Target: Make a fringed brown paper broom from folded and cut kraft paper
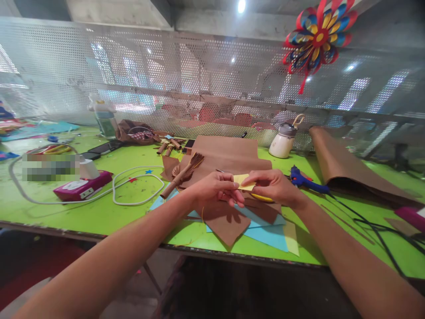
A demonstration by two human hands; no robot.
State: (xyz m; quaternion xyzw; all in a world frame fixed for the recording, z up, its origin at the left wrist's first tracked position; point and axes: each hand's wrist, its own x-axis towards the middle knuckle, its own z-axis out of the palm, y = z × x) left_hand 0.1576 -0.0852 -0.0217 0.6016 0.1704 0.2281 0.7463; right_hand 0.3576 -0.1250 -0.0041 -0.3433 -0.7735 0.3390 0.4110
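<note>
Between my two hands is a small piece of yellow paper [245,182], held above the table. My left hand [217,187] pinches its left side, and the fingers of my right hand [270,184] press on its right side. Below them lie brown paper sheets [229,226] and light blue paper [268,237], with a yellow sheet [292,239] peeking out at the right. A rolled brown paper piece with a fringed end [181,177] rests just left of my left hand. Past my right hand lies a blue glue gun [307,181].
A purple power strip [83,186] with a white cord sits at left. Small brown rolls [169,146], a white bottle [282,141] and a clear bottle [104,117] stand farther back. A large folded brown sheet [352,170] lies at right, near black cables [372,223].
</note>
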